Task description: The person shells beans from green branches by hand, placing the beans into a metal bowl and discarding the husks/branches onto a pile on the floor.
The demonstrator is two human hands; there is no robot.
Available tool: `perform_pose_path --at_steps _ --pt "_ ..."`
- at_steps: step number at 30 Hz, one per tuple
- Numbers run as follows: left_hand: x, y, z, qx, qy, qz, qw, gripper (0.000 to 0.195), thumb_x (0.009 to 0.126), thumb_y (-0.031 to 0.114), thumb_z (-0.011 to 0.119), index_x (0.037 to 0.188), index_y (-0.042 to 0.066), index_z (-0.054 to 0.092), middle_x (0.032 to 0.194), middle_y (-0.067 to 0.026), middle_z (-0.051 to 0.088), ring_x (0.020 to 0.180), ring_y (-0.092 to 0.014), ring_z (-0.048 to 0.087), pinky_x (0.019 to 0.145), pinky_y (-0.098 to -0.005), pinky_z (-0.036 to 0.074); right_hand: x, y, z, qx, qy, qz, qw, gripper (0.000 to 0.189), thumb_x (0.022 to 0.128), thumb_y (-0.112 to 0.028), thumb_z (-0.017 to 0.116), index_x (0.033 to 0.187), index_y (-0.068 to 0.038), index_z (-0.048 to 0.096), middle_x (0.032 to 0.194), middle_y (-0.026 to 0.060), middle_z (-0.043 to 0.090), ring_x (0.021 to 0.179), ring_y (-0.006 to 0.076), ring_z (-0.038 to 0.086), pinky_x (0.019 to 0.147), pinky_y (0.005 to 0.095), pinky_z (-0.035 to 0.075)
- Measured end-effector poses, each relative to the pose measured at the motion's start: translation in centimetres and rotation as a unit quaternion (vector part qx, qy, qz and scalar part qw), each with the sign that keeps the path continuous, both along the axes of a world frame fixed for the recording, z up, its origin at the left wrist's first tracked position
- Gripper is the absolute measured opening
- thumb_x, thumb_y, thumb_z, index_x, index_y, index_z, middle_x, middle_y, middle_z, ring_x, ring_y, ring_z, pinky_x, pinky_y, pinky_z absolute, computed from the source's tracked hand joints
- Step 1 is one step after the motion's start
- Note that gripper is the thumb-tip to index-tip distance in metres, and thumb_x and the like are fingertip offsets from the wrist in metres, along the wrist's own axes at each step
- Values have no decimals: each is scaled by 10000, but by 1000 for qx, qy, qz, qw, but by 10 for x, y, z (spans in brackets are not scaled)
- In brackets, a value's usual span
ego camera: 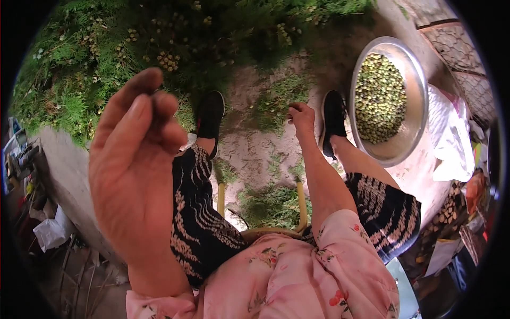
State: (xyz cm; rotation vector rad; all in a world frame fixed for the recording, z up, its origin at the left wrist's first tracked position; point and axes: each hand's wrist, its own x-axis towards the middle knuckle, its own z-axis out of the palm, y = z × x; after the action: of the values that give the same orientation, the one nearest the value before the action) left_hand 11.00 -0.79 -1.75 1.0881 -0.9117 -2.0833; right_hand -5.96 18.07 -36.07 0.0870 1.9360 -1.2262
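Observation:
My left hand (133,167) is raised close to the camera, its fingers curled in towards the thumb; whether anything small sits between them cannot be told. My right hand (301,119) hangs lower, between my shoes, with bent fingers near the thumb; its fingertips are too small to read. Below it on the ground lie loose green sprigs (279,103). A large heap of green conifer branches (79,67) with clusters of small pale cones fills the upper left and top. To the right of my right shoe, a metal basin (414,119) holds many small green cones or seeds (378,95).
White plastic bags (450,139) lie right of the basin, beside a wire-mesh-covered wall (464,52). Yellow stool legs (301,203) stand under me, with more sprigs (275,205) between them. Mixed clutter and a white bag (51,233) lie at the lower left.

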Motion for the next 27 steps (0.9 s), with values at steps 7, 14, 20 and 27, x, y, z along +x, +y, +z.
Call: perform_pose_path --at_steps 7,14,20,27 --pt "5 -7 -3 -1 11 -10 1000 308 930 97 371 1205 -42 378 782 -29 386 621 -107 343 590 -263 315 29 -31 -57 168 312 216 910 150 691 -108 629 821 -53 681 772 173 634 701 322 604 662 362 480" --pt "17 -8 -5 -27 14 -13 999 286 923 96 394 1168 -49 394 724 -25 340 568 -108 329 567 -270 308 40 -52 -52 177 322 226 902 227 669 -107 684 872 -49 601 885 173 546 819 373 546 676 436 447" --pt "16 -8 -2 -39 14 -21 999 287 921 100 399 1162 -57 403 735 -38 374 560 -114 354 575 -285 345 25 -34 -52 22 281 196 939 202 705 -69 637 891 -19 577 773 105 575 686 217 565 611 324 457" --pt "21 -6 -2 -40 8 -21 999 289 918 95 404 1163 -58 406 742 -44 387 550 -118 359 571 -289 353 4 -12 -21 7 -67 -34 997 146 783 -55 579 917 2 580 712 26 566 586 72 501 516 222 417"
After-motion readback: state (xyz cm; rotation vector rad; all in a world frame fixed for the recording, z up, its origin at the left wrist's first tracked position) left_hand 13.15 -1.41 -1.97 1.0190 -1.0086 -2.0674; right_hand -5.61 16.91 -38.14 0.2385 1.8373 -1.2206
